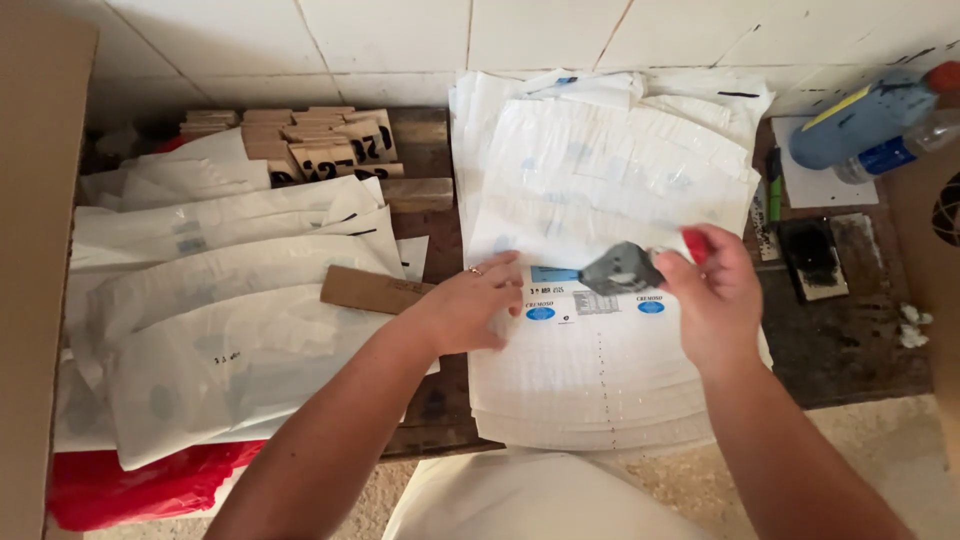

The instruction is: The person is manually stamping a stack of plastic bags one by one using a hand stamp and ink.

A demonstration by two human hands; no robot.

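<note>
We see the right hand [715, 300] gripping a red-handled stamp [622, 269], its grey pad end pointing left toward the left hand [470, 305], long axis approx. left-right. The stamp hovers just above the top bag of the white bag stack [600, 380], so the right hand is nearer. Left hand lies flat, fingers spread, pinning the bag just left of the stamp. Below the pad: blue rectangle label and two blue round marks w/ black print. Far right of the right hand: black ink pad [812, 258], blue bottle [865, 120].
</note>
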